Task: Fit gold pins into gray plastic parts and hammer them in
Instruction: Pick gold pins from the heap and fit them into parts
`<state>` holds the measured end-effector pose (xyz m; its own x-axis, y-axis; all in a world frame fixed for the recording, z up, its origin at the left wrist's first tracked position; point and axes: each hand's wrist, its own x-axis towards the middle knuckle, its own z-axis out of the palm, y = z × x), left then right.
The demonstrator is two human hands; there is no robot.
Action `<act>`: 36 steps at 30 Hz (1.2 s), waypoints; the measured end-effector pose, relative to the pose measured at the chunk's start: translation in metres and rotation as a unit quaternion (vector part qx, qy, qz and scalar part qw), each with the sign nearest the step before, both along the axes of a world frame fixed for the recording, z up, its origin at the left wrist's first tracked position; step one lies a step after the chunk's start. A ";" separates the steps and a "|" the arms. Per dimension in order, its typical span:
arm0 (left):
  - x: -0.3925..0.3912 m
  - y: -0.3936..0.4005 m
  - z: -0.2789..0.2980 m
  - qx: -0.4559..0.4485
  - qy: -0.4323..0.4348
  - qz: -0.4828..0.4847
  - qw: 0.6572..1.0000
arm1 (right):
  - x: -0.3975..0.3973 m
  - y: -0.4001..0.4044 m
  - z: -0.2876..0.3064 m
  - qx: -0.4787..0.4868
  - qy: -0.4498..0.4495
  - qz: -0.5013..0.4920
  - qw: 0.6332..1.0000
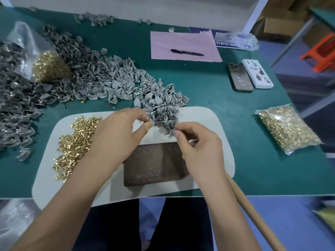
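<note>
Gray plastic parts (159, 104) spill from ten o'clock onto the white mat (208, 120). Your left hand (117, 134) and right hand (197, 144) each have fingers pinched on one. Loose gold pins (76, 142) wait at nine o'clock; judging by these piles, most fitting and hammering remains.

arms: both forearms bare, no sleeves showing
left hand (116, 134): tan plaster wrapped round the thumb tip
right hand (197, 142): bare, short nails
legs: dark trousers
</note>
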<state>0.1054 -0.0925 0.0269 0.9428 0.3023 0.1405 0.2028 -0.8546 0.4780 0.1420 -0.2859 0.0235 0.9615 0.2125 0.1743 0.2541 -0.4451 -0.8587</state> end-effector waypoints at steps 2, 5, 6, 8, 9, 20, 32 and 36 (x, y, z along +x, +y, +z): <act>-0.015 -0.007 0.007 -0.072 -0.032 -0.020 0.997 | -0.004 -0.004 0.002 0.029 0.002 0.003 1.000; -0.036 -0.018 0.012 -0.079 -0.049 -0.097 0.991 | -0.012 -0.010 0.005 0.053 0.006 0.009 0.999; -0.042 -0.022 0.012 -0.066 -0.055 -0.129 0.988 | -0.015 -0.012 0.005 0.057 0.006 0.009 0.998; -0.051 -0.027 0.007 -0.029 -0.065 -0.173 0.982 | -0.021 -0.016 0.006 0.057 0.006 0.008 0.998; -0.053 -0.029 0.004 0.006 -0.076 -0.182 0.980 | -0.025 -0.018 0.005 0.052 0.010 0.007 0.999; -0.068 -0.037 -0.020 0.039 -0.182 -0.190 0.964 | -0.047 -0.039 -0.001 0.024 0.032 0.014 0.999; -0.079 -0.027 -0.011 -0.150 -0.086 -0.103 0.980 | -0.054 -0.022 0.003 -0.031 -0.022 0.076 0.996; -0.077 -0.027 -0.011 -0.156 -0.086 -0.099 0.979 | -0.054 -0.007 0.009 -0.106 -0.057 0.116 0.986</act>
<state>0.0282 -0.1195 0.0158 0.9577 0.1703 0.2318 -0.0576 -0.6760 0.7346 0.0877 -0.2933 0.0325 0.8595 0.4679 0.2058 0.4592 -0.5300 -0.7129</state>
